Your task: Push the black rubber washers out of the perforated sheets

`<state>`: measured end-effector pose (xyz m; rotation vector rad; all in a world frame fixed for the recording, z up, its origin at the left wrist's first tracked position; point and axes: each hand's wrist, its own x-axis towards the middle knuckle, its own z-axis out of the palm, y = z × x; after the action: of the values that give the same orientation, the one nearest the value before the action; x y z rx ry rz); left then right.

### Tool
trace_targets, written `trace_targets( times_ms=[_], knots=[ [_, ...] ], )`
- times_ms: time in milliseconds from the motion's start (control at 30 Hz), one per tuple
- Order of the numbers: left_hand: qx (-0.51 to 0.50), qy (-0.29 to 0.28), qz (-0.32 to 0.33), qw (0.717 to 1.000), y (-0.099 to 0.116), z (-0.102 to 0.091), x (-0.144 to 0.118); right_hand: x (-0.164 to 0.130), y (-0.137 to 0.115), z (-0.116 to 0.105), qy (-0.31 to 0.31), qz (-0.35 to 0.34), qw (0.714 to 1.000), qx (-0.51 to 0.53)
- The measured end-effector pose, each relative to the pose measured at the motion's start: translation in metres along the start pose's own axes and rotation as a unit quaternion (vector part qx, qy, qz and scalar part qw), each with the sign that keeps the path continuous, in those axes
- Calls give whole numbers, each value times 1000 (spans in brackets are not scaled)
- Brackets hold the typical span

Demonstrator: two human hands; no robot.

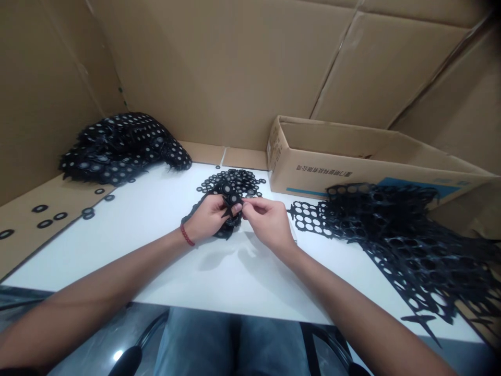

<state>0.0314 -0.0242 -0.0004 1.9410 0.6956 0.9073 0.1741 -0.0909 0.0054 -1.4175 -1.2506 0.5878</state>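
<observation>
Right hand above cardboard-walled white table

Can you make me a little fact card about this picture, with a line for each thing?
Left hand: holding a black dotted bundle
Right hand: fingers pinched at the bundle's edge
Behind hands: pile of loose rings
Back left: black dotted heap
Right: tangled black sheets with holes
Back right: open cardboard box
Wrist: red bracelet, left arm
</observation>
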Motion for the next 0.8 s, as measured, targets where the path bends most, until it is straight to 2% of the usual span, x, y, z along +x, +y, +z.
trace_targets(
  times_ms=[100, 200, 300, 433, 533, 800],
  knots=[
    [28, -13, 25, 999, 1, 0, -2, 1, -2, -1, -15, 56, 998, 24],
    [44, -15, 56, 997, 1, 1, -3, 0, -2, -2, -34, 45, 998, 19],
    [37, -11, 61, 997, 1, 2, -3, 1, -1, -2, -31, 38, 999, 14],
    [-5, -11, 46, 999, 1, 2, -2, 7, -4, -2, -18, 87, 993, 76],
    [-43, 14, 28, 999, 3, 2, 0, 12, -4, -1, -32, 115, 984, 132],
    [-150, 93, -78, 981, -13, 6, 6, 21, 4, 0, 8, 118, 985, 122]
  ],
)
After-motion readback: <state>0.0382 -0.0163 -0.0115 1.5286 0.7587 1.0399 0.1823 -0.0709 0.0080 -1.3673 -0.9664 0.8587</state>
